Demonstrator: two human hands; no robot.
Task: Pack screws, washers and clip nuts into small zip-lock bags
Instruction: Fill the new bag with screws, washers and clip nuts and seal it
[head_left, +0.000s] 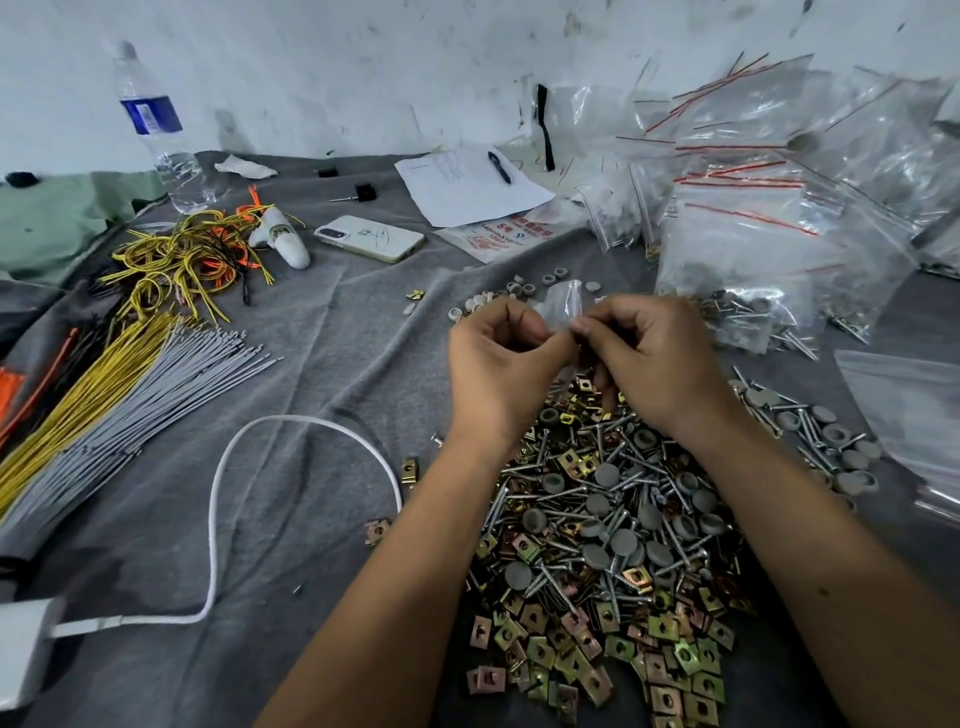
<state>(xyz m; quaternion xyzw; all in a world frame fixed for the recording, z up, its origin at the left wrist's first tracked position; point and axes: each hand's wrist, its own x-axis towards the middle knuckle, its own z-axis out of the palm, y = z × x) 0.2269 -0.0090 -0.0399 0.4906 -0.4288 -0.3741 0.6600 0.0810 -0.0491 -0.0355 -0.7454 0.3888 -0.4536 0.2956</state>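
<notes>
- A small clear zip-lock bag (563, 306) is pinched between the left hand (506, 358) and right hand (649, 358), above the pile of screws, washers and clip nuts (608, 530).
- The pile lies on a grey cloth-covered surface (311, 415).
- A stained white wall (363, 67) stands behind.

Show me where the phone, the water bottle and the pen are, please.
phone (370, 239): head view, middle of its white back.
water bottle (151, 115): head view, its blue label.
pen (499, 167): head view, middle of its barrel.
</notes>
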